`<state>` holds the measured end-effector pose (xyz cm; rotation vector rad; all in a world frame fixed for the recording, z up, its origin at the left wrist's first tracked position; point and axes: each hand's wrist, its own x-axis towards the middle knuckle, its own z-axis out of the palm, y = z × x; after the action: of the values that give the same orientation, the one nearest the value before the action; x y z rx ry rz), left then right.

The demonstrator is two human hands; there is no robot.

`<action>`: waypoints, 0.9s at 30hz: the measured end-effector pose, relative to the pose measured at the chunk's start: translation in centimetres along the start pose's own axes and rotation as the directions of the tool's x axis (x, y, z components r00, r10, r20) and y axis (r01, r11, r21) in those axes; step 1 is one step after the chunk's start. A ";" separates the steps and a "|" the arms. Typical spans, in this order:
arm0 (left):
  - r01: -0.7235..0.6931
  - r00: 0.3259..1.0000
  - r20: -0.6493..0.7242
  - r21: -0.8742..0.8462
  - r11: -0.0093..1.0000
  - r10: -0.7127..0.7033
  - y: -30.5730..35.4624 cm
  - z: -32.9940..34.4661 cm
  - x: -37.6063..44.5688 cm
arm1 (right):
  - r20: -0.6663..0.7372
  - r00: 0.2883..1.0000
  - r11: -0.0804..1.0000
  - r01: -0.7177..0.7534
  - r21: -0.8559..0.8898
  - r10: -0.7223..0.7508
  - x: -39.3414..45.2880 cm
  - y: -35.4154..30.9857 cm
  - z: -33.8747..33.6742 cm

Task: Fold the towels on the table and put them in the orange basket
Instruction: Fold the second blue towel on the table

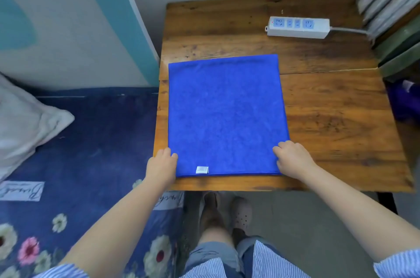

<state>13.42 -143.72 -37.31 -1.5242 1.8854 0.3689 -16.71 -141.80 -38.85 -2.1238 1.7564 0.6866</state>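
Observation:
A bright blue towel [226, 114] lies flat and square on the wooden table [336, 118], with a small white label near its front left edge. My left hand [162, 167] grips the towel's near left corner, fingers curled over it. At the near right corner my right hand [293, 159] holds the cloth the same way. Both corners rest on the table. No orange basket is in view.
A white power strip [297, 27] with a grey cable lies at the table's back right. A bed with a dark blue flowered sheet [91, 141] and a white pillow [25, 123] stands to the left. A curtain hangs at the back right; my legs are below the table edge.

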 end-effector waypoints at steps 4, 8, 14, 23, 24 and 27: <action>-0.014 0.986 -0.169 -0.162 0.987 -0.014 1.0 -3.5 4.3 | -0.276 0.961 0.984 0.060 0.168 -0.012 4.5 -0.9 -0.9; -0.083 0.954 -0.298 -0.349 0.933 -0.027 2.4 -6.3 10.5 | -0.347 0.938 0.983 0.067 0.170 -0.004 10.1 -3.4 -3.0; -0.150 0.933 -0.360 -0.368 0.918 0.008 2.4 -9.0 18.1 | -0.347 0.936 0.968 0.033 0.247 0.056 18.4 -5.9 -6.2; -0.212 0.917 -0.393 -0.342 0.915 0.065 1.6 -10.7 24.1 | -0.231 0.973 0.959 0.047 0.280 0.020 25.6 -4.1 -8.7; -0.221 0.915 -0.396 -0.341 0.914 0.073 1.6 -10.9 24.5 | -0.245 0.969 0.961 0.064 0.270 0.004 26.0 -3.9 -8.8; -0.218 0.918 -0.388 -0.331 0.918 0.078 0.7 -10.7 25.5 | -0.256 0.967 0.967 0.051 0.251 0.016 26.5 -2.5 -8.7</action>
<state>7.04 -169.09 -46.26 -1.7958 2.3396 0.5664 -9.09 -167.83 -45.93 -2.1179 1.8359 0.1699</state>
